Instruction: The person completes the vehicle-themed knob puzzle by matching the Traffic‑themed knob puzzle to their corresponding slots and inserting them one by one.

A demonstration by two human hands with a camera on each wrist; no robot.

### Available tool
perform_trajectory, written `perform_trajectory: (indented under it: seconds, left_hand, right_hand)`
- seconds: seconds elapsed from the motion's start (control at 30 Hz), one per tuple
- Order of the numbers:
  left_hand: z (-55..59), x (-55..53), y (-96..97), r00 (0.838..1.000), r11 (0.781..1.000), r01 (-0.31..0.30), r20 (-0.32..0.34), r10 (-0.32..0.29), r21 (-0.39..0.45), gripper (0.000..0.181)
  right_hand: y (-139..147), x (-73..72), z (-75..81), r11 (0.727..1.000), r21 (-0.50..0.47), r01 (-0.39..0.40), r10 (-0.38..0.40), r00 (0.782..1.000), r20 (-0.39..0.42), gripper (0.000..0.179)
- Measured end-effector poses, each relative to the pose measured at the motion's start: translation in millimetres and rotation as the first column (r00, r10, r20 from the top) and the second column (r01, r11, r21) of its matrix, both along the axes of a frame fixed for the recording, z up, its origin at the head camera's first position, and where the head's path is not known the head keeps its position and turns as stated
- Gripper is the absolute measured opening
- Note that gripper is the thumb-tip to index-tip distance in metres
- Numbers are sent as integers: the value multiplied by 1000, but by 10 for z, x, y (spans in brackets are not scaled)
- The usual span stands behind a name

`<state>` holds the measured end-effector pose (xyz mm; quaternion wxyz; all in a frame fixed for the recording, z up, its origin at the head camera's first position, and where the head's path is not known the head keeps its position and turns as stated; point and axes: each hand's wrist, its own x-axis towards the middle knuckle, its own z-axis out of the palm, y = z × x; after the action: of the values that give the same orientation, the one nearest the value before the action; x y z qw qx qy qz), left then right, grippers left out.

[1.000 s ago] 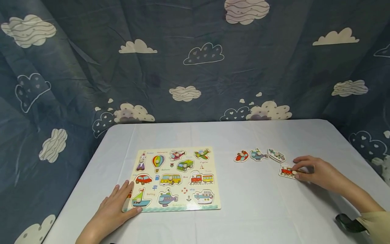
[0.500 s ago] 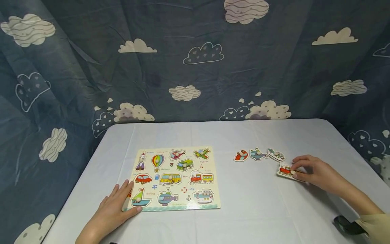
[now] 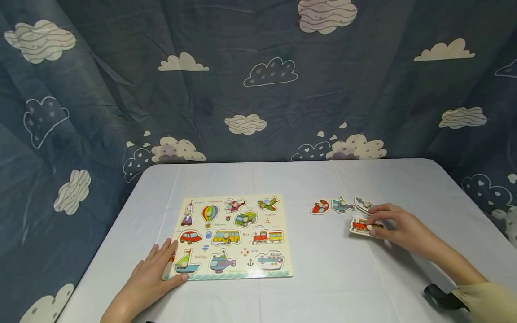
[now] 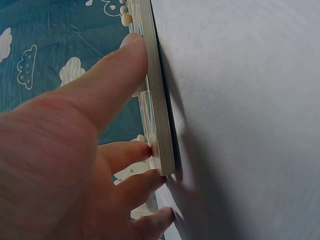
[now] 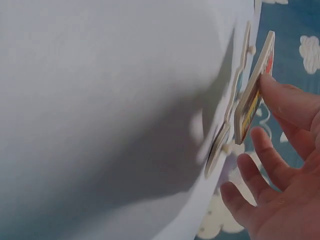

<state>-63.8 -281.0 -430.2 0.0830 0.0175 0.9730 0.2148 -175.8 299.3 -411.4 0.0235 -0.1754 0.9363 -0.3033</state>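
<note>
Pinching the train piece [image 3: 358,225], right grip [image 3: 399,229] nears the board [image 3: 247,242]; left grip [image 3: 148,279] stays spread

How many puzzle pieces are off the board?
4: train piece in the right hand; red piece, submarine piece and ship piece on the white cloth beyond it. More may be hidden.

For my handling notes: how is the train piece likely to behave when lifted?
The train piece is probably stiff, its slab showing no bend; likely light, since it looks thin. Pinched near one small knob, it could swivel.
</note>
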Motion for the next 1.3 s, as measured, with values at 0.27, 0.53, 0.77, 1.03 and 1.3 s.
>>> perform_trajectory:
  seconds: [0.27,0.53,0.77,1.03,1.3]
  left_hand:
    - [-20,-9,-11,1000,1000,1,-3,-1,-4,101]
    - [-16,-4,-4,1000,1000,6,-13,-6,-8,100]
    - [-15,-9,-6,1000,1000,-3,-6,3,-3,101]
    - [-28,-8,-9,1000,1000,-4,-7,4,-2,102]
    - [-28,-9,-9,1000,1000,-3,-13,3,0,101]
  right_hand:
    - [-274,-8,28,999,-28,-26,26,1000,6,17]
    - [-517,-47,-1,994,-72,-84,83,996,-18,16]
    - [-722,-77,-8,983,-89,-158,155,987,-44,16]
    - [-949,-130,20,972,-88,-217,213,976,-51,19]
    - [-1213,-183,36,951,-98,-292,289,956,-47,18]
